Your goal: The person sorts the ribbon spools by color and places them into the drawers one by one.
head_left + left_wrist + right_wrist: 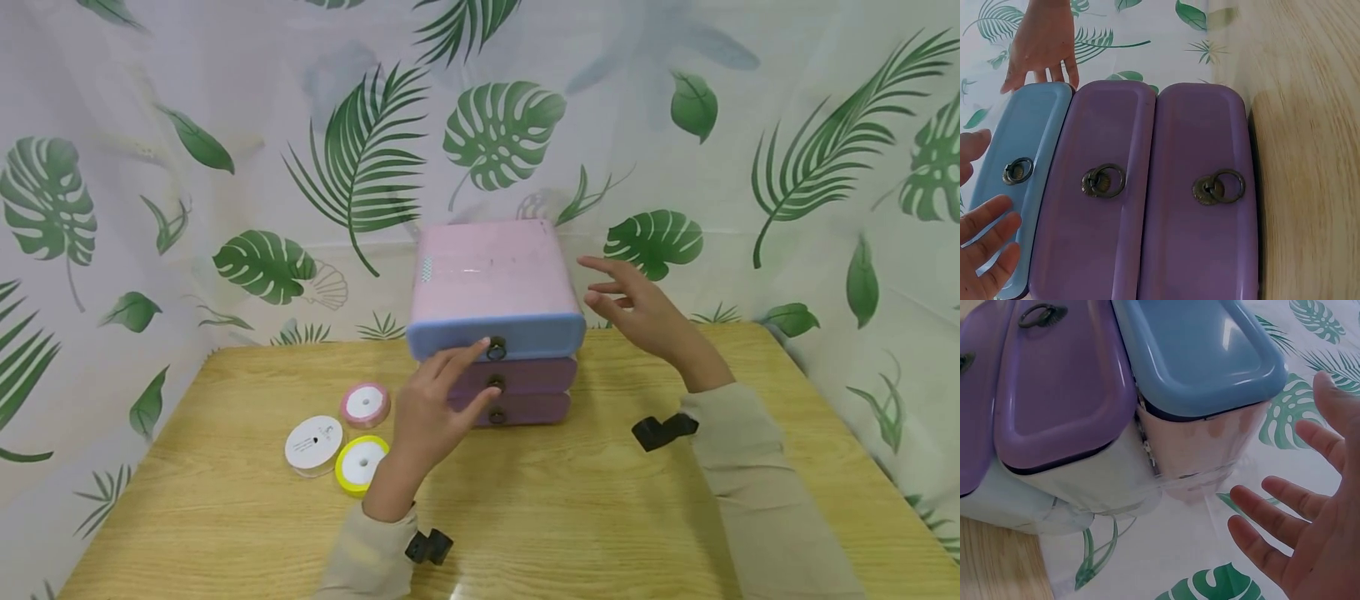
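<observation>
Currently, left hand (pixel 429 410) before the drawers (pixel 497 323), right hand (pixel 637 315) beside them, all fingers extended; spools (pixel 311 451) left of drawers

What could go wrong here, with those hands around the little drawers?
The drawer unit might slide if the left hand pulls the blue drawer, since the right hand is apart from its side, not bracing it. The small ring pull could slip from a loose grasp. And the yellow-rimmed spool appears close to the left wrist, so drawing back might knock it.
</observation>
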Available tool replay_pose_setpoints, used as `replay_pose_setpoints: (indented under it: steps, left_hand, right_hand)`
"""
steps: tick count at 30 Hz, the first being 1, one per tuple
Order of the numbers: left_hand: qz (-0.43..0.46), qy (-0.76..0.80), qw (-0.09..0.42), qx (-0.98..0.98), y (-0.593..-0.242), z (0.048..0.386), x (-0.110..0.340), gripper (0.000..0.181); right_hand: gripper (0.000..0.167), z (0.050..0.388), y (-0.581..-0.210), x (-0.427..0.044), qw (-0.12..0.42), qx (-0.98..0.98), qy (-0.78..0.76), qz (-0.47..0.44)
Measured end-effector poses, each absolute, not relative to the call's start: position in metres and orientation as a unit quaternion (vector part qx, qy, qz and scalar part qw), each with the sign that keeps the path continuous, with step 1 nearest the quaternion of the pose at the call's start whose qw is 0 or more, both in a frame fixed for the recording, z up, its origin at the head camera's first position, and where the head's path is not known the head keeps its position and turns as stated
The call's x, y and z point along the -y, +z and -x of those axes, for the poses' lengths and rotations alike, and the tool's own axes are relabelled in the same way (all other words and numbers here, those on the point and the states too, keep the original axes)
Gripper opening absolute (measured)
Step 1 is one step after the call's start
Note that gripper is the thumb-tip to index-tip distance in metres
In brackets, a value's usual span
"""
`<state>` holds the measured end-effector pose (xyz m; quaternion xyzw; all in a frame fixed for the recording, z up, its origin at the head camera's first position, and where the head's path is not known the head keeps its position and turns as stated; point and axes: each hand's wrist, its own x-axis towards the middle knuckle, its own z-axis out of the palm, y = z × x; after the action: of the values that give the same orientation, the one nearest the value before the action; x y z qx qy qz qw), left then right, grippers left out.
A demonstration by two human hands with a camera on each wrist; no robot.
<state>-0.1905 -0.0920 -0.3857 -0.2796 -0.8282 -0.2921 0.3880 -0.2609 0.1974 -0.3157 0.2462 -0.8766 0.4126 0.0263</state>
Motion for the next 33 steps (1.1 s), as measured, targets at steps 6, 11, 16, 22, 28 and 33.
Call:
replay_pose_setpoints:
  steps: [6, 11, 16, 22, 28, 33]
  left_hand:
    - [0.276, -0.325, 0.369, 0.826, -0.389, 0.193, 0.087, 0.054]
    - [0.265, -0.375, 0.335, 0.823, -0.39, 0.193, 0.084, 0.048]
    - [0.254, -0.435, 0.299, 0.811, -0.39, 0.195, 0.08, 0.043]
    - [0.237, -0.525, 0.225, 0.786, -0.39, 0.197, 0.075, 0.04]
    - [0.208, -0.59, 0.143, 0.767, -0.389, 0.198, 0.071, 0.038]
    - [0.186, -0.632, 0.112, 0.744, -0.388, 0.201, 0.066, 0.035]
  right_hand:
    - [0.055, 0.267, -0.32, -0.192, 0.008, 0.869, 0.429, -0.247]
    - [0.054, 0.272, -0.324, -0.189, -0.008, 0.862, 0.439, -0.252]
    - [0.053, 0.274, -0.327, -0.187, -0.01, 0.858, 0.442, -0.26]
    - [0.051, 0.275, -0.329, -0.185, -0.005, 0.855, 0.445, -0.267]
    - [0.049, 0.273, -0.329, -0.182, -0.009, 0.854, 0.448, -0.264]
    - [0.049, 0.274, -0.328, -0.181, -0.012, 0.855, 0.449, -0.259]
